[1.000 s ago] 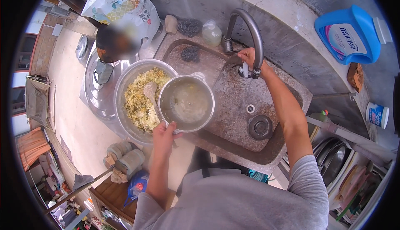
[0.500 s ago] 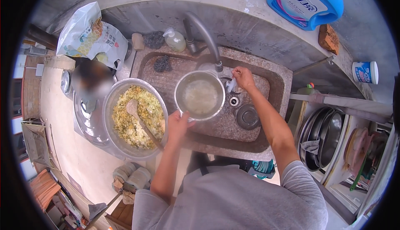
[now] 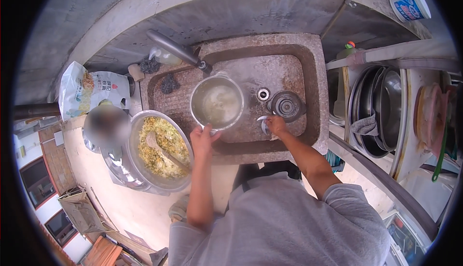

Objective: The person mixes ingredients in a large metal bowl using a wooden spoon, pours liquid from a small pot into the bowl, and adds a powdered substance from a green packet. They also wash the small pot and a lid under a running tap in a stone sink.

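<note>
A round metal pot [image 3: 194, 108] with cloudy water in it stands in the stone sink [image 3: 316, 80], under the grey faucet [image 3: 179, 50]. My left hand [image 3: 205, 138] grips the pot at its near rim. Right of the pot, my right hand [image 3: 276, 125] is closed on a small, thin whitish piece [image 3: 265, 122] whose kind I cannot make out. Just beyond that hand lies a dark round ridged disc [image 3: 289, 105], beside the metal drain [image 3: 263, 94]. A dark scouring pad [image 3: 169, 84] rests at the sink's far left.
Left of the sink is a large metal basin [image 3: 137, 164] of chopped yellow-green food with a wooden spoon [image 3: 153, 141] in it. A white plastic bag [image 3: 110, 88] stands behind. Pans [image 3: 386, 97] fill a rack at right. A soap bottle [image 3: 166, 56] sits behind the sink.
My right hand has come from beside the pot's far right side toward me, with the whitish piece in it. My left hand stays on the pot. The whole view has shifted.
</note>
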{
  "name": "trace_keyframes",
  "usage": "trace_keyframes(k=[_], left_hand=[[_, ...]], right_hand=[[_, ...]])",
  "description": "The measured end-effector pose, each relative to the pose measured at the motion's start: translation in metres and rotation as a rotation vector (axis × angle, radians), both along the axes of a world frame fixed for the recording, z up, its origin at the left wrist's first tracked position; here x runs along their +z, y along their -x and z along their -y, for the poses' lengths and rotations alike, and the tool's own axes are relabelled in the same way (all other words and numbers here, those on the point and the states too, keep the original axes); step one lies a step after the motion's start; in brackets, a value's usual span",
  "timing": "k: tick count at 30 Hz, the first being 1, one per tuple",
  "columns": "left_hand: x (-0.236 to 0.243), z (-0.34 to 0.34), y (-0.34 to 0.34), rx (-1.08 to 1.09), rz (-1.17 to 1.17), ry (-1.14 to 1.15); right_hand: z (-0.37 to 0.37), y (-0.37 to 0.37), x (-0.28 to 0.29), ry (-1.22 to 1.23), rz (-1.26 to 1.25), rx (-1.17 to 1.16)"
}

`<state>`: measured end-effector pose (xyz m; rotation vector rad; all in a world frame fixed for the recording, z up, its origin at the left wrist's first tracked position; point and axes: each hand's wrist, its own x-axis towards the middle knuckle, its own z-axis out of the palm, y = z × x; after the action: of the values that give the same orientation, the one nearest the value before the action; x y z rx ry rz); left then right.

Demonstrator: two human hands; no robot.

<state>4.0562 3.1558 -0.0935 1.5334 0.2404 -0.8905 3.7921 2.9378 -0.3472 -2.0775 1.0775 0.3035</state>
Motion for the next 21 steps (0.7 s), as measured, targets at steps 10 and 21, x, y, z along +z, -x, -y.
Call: trace_keyframes(k=[10, 21], left_hand=[[0.028, -0.055, 0.064, 0.105, 0.023, 0.033], [0.098, -0.166, 0.065, 0.026, 0.040, 0.098]], right_hand=[[-0.040, -0.069, 0.201, -1.089, 0.582, -0.202], [-0.158, -0.107, 0.279, -1.033, 0.661, -0.345]])
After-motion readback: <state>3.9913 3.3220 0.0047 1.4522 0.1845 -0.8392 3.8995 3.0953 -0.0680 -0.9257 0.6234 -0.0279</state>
